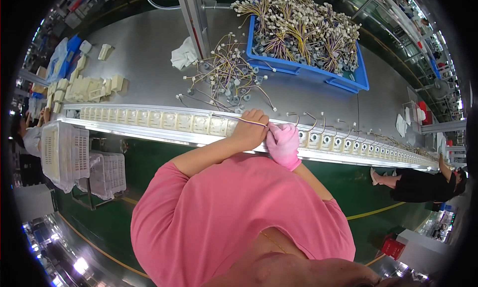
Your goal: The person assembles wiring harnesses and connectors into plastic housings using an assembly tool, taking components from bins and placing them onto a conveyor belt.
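Observation:
My bare left hand (249, 131) grips a thin yellow and purple wire harness (244, 119), which lies along a row of cream square housings (149, 118) on the conveyor strip. My right hand (284, 143), in a pink glove, is closed right beside it, pinching the harness's right end over a housing. The contact point is hidden by the fingers. Housings to the right (348, 143) have curved wires standing out of them. Those to the left carry none.
A loose pile of wire harnesses (224, 73) lies behind the row. A blue bin (308, 70) full of harnesses is further back, with a white cloth (184, 53) and stacked cream parts (89, 88). White baskets (64, 152) stand left. Other people stand at right (428, 182) and left (25, 137).

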{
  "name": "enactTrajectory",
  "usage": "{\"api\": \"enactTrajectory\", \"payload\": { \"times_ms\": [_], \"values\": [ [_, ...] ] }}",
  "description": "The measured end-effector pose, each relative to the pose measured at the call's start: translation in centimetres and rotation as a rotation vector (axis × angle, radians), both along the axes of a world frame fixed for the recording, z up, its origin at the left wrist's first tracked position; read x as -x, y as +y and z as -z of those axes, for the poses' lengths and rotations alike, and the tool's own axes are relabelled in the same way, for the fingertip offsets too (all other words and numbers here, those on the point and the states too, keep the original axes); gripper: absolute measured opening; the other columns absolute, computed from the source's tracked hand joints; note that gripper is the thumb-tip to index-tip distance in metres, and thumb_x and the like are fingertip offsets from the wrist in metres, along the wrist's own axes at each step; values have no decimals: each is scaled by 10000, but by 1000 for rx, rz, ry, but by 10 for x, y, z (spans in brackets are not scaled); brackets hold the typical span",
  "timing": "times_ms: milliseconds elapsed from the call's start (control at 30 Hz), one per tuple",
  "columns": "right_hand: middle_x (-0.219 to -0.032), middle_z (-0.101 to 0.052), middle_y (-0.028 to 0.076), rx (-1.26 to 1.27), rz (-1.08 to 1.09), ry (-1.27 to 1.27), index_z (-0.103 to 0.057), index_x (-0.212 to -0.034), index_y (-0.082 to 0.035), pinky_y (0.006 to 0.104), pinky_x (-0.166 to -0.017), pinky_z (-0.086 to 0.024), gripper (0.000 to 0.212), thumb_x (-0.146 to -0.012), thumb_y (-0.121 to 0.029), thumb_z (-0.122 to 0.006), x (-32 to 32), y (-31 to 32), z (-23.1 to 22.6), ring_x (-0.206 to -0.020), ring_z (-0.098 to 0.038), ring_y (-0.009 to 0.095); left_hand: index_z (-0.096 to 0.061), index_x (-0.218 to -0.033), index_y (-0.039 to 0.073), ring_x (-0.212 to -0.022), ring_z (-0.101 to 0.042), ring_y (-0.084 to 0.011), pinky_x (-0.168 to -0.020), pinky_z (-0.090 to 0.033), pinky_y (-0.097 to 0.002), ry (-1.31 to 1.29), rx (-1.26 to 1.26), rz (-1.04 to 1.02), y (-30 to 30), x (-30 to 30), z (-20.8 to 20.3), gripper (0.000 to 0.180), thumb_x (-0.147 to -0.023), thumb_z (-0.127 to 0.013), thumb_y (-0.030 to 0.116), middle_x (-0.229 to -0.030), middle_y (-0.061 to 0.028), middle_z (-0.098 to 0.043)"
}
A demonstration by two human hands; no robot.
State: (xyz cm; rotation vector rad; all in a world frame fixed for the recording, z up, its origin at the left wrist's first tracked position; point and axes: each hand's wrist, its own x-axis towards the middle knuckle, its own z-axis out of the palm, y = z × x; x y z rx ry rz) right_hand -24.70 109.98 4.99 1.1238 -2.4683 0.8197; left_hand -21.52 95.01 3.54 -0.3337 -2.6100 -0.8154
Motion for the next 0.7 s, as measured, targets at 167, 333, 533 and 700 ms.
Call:
{"api": "enactTrajectory", "payload": {
  "times_ms": [167, 333, 533, 700],
  "values": [
    [-704, -539, 85, -348, 30, -8, -606, -836, -68, 411, -627, -401, 116, -726, -104, -590, 1, -6, -14, -707, -520, 289, -495, -815, 38, -812, -482, -323, -674, -376, -435, 4, 41, 11, 1, 2, 2, 148, -718, -581, 110, -846, -137, -495],
    [-664, -519, 89, 4, 14, 68, -602, -781, -49, 415, -567, -392, 77, -714, -83, -585, 2, -9, -4, -655, -505, 289, -497, -808, 44, -809, -482, -323, -677, -377, -432, 21, 39, -3, -1, 1, -3, 117, -749, -555, 126, -836, -134, -496],
    [-662, -529, 115, -328, -103, 0, -569, -709, -41, 418, -569, -389, 97, -741, -132, -563, 12, -3, -24, -661, -521, 295, -505, -809, 39, -802, -487, -321, -683, -380, -427, -48, 62, -4, 4, 2, 1, 116, -770, -551, 138, -830, -134, -500],
    [-707, -552, 93, -251, -85, -20, -628, -853, -68, 418, -638, -418, 131, -733, -113, -599, 3, 3, -14, -710, -519, 293, -506, -823, 43, -831, -492, -322, -698, -386, -428, -46, 53, 3, 2, -4, 1, 150, -745, -582, 146, -857, -137, -505]
  ]
}}
